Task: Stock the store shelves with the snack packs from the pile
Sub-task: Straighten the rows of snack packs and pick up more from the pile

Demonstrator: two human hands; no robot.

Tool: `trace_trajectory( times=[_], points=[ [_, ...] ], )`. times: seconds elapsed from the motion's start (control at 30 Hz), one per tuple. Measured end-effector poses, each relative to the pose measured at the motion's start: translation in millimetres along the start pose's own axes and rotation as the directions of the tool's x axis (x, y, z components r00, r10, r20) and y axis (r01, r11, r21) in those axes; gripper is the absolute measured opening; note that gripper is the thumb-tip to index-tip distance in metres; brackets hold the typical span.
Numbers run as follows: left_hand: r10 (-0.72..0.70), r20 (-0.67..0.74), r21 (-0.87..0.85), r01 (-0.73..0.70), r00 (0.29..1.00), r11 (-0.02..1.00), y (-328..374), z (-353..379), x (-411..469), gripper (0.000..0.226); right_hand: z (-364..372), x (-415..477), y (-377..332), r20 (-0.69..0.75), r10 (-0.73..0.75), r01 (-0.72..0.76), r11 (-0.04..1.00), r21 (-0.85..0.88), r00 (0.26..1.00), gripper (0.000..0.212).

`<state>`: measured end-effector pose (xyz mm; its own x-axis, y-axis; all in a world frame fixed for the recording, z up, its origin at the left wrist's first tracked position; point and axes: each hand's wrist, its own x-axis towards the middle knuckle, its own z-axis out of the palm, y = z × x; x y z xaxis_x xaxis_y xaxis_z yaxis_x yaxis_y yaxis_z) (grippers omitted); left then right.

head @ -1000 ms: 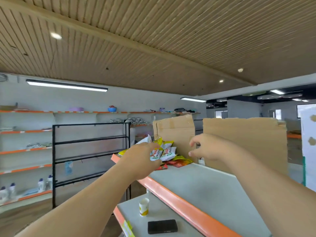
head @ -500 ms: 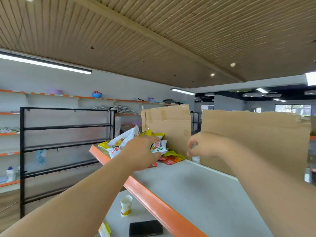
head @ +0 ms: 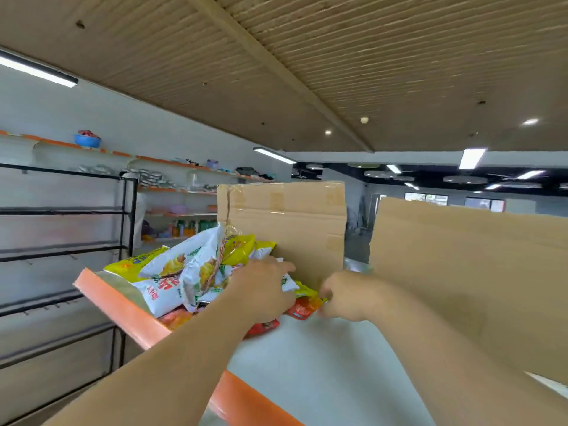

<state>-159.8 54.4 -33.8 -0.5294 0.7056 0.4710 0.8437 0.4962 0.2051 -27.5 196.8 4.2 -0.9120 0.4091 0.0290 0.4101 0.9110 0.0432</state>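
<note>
Pinching an orange pack [head: 302,307] by its corner, the right hand [head: 345,298] sits beside the left hand [head: 262,290], flat on the pile [head: 184,272].

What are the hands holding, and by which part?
The right hand pinches the orange pack by its right end. The left hand lies on the pile; grip unclear.

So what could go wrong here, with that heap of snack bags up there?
1. The pile of packs sits right at the shelf's orange edge; the left hand resting on it could nudge some over.
2. The right hand seems to pinch a red pack lying partly under others; pulling it might tumble the heap.
</note>
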Motion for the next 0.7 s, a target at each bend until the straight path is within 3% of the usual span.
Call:
trace_trajectory(
  times=[0.13, 0.23, 0.37, 0.47, 0.53, 0.7],
  points=[
    [0.075, 0.066, 0.036, -0.078, 0.995, 0.996, -16, 26, 23, 0.066, 27, 27, -17, -0.003, 0.005, -0.005, 0.999, -0.038, 1.0, 0.015],
    [0.092, 0.042, 0.059, -0.095, 0.995, 0.994, -18, 35, 29, 0.046, 45, 39, -19, -0.009, -0.008, 0.007, 0.995, -0.1, 1.0, 0.038],
    [0.154, -0.014, 0.062, -0.153, 0.988, 0.986, -14, 34, 24, 0.025, 59, 39, -13, -0.051, -0.026, 0.023, 0.998, -0.053, 0.998, 0.043],
    [0.289, 0.002, -0.051, -0.288, 0.957, 0.956, -11, 33, 13, 0.015, 48, 23, -6, -0.022, -0.029, 0.029, 1.0, -0.009, 0.999, 0.033],
    [0.369, 0.034, -0.168, -0.358, 0.929, 0.918, -7, 28, 6, 0.017, 27, 8, 4, -0.034, -0.01, 0.012, 0.999, 0.052, 0.999, 0.041],
    [0.503, -0.004, -0.366, -0.47, 0.864, 0.803, 7, 19, -3, 0.005, -24, -33, 53, -0.268, 0.21, -0.12, 0.941, 0.316, 0.94, 0.013]
  ],
)
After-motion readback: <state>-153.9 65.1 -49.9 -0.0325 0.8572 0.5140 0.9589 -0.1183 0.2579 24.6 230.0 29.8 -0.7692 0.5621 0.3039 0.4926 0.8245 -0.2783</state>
